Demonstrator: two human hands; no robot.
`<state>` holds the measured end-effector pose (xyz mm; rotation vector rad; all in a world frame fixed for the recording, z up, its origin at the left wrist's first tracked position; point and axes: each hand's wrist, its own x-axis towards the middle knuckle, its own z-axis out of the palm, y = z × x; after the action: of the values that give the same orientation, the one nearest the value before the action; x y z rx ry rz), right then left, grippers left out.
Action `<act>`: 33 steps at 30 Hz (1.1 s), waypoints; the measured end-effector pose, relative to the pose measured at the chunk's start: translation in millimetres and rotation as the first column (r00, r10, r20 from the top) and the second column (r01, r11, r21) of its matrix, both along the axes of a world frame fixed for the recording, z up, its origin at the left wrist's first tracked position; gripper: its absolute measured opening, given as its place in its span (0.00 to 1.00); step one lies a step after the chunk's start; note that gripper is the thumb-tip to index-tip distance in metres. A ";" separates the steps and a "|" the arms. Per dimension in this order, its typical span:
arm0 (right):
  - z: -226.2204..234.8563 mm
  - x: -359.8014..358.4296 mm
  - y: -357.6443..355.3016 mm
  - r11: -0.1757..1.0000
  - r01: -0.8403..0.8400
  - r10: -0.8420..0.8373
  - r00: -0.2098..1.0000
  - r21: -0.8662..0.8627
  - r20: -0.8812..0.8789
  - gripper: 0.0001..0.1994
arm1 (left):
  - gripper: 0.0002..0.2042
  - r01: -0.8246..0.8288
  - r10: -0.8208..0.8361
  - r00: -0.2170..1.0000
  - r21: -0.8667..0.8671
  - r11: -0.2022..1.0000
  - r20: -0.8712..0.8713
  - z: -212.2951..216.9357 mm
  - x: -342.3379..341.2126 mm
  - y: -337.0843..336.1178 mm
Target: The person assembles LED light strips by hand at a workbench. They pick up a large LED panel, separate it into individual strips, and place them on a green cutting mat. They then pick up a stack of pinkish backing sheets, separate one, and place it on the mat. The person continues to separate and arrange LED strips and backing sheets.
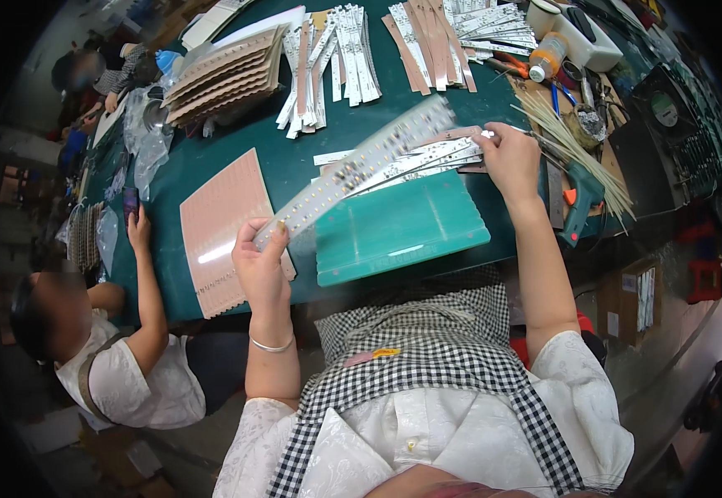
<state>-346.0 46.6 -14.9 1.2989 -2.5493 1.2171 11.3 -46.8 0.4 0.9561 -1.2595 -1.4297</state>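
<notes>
My left hand point(263, 253) pinches the near end of a long LED circuit board strip point(319, 196), between thumb and fingers. The strip slants up to the right above the table, its far part blurred by motion. A loose pile of narrow white and brown circuit strips point(448, 155) lies behind a green plastic board point(402, 228). At the right end of that pile, my right hand point(510, 158) has its fingertips pressed together around a small white bit I cannot make out. Left of the green board lies a ridged pinkish-brown panel point(230, 220).
Stacked brown panels point(224, 79) and bundles of strips point(352, 58) stand along the back. On the right are a green glue gun point(581, 203), thin pale sticks point(581, 145) and an orange-and-clear bottle point(548, 56). A seated person point(128, 373) holds a phone point(131, 203) at the left.
</notes>
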 end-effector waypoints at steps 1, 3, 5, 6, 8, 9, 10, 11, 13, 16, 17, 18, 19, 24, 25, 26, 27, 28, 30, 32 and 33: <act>4.6 2.5 4.7 1.000 0.009 -0.007 0.995 0.018 -0.095 0.12 | 0.07 0.038 -0.039 0.998 0.015 0.999 0.058 1.8 3.6 3.9; 8.7 2.1 18.7 0.981 -0.144 0.183 0.908 -0.129 0.376 0.12 | 0.08 0.104 -0.109 0.985 0.046 0.994 0.131 2.3 5.7 11.9; 19.9 2.9 38.3 0.880 -0.266 0.476 0.468 -0.394 0.745 0.13 | 0.08 0.144 -0.154 0.975 0.072 0.987 0.160 0.1 5.6 26.1; 26.1 7.6 47.5 0.864 -0.345 0.492 0.427 -0.367 0.758 0.13 | 0.09 0.178 -0.191 0.971 0.097 0.979 0.145 -0.1 2.9 35.1; 24.5 16.1 62.2 0.848 -0.445 0.504 0.510 -0.288 0.697 0.14 | 0.09 0.222 -0.232 0.949 0.070 0.973 0.215 -2.8 -3.5 44.2; 19.7 17.0 67.6 0.859 -0.468 0.469 0.563 -0.204 0.681 0.15 | 0.09 0.243 -0.250 0.936 0.057 0.968 0.249 -4.5 -5.0 46.7; 16.3 17.7 70.5 0.873 -0.462 0.443 0.610 -0.159 0.657 0.15 | 0.09 0.283 -0.251 0.916 -0.059 0.957 0.312 -7.2 -4.3 46.1; 13.4 18.2 72.8 0.884 -0.453 0.416 0.655 -0.114 0.631 0.15 | 0.09 0.309 -0.259 0.894 -0.086 0.947 0.367 -6.7 -3.6 44.5; 13.0 20.1 75.4 0.897 -0.439 0.389 0.722 -0.054 0.572 0.14 | 0.10 0.361 -0.258 0.842 -0.138 0.922 0.474 -3.0 -1.5 40.8; 24.4 24.7 74.6 0.896 -0.445 0.393 0.778 -0.013 0.491 0.13 | 0.11 0.315 -0.262 0.873 -0.064 0.947 0.412 -2.6 2.2 41.0; 28.5 26.1 73.8 0.889 -0.457 0.403 0.786 0.002 0.468 0.13 | 0.11 0.318 -0.250 0.858 -0.083 0.944 0.448 -2.0 3.8 40.5; 31.3 27.1 73.3 0.883 -0.469 0.413 0.794 0.018 0.446 0.13 | 0.11 0.322 -0.237 0.843 -0.101 0.941 0.484 -1.4 5.0 39.7; 33.3 27.1 74.3 0.880 -0.474 0.416 0.790 0.018 0.451 0.13 | 0.11 0.327 -0.224 0.827 -0.117 0.938 0.516 -1.2 5.8 39.0; 26.5 22.9 75.9 0.869 -0.496 0.439 0.767 -0.002 0.468 0.14 | 0.10 0.333 -0.251 0.807 -0.061 0.941 0.534 -2.3 1.8 28.1; 26.5 23.2 75.9 0.870 -0.492 0.430 0.768 0.007 0.475 0.14 | 0.10 0.324 -0.270 0.815 -0.018 0.946 0.512 -3.7 0.2 26.5; 27.7 24.2 75.6 0.872 -0.489 0.421 0.769 0.017 0.481 0.14 | 0.10 0.340 -0.245 0.802 -0.079 0.937 0.545 -5.0 0.1 26.1; 29.0 24.5 75.5 0.874 -0.485 0.413 0.770 0.027 0.487 0.14 | 0.09 0.357 -0.217 0.788 -0.139 0.924 0.576 -6.5 0.4 25.7; 30.2 23.9 76.0 0.863 -0.504 0.448 0.781 0.017 0.435 0.13 | 0.09 0.377 -0.191 0.773 -0.196 0.905 0.605 -7.5 0.8 25.7; 32.4 22.4 76.7 0.839 -0.544 0.514 0.794 0.001 0.324 0.13 | 0.08 0.400 -0.227 0.783 -0.190 0.897 0.579 -5.5 4.3 29.5; 33.5 20.8 78.8 0.828 -0.561 0.528 0.786 0.012 0.322 0.12 | 0.07 0.389 -0.219 0.802 -0.208 0.897 0.557 -4.0 4.3 33.9; 33.4 20.6 79.6 0.822 -0.569 0.534 0.782 0.017 0.320 0.12 | 0.06 0.366 -0.193 0.814 -0.226 0.903 0.548 -3.9 1.1 37.7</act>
<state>-325.4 126.2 18.6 2.1614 -2.5372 1.4698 12.4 -9.1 -3.5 0.9825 -2.0464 -1.1565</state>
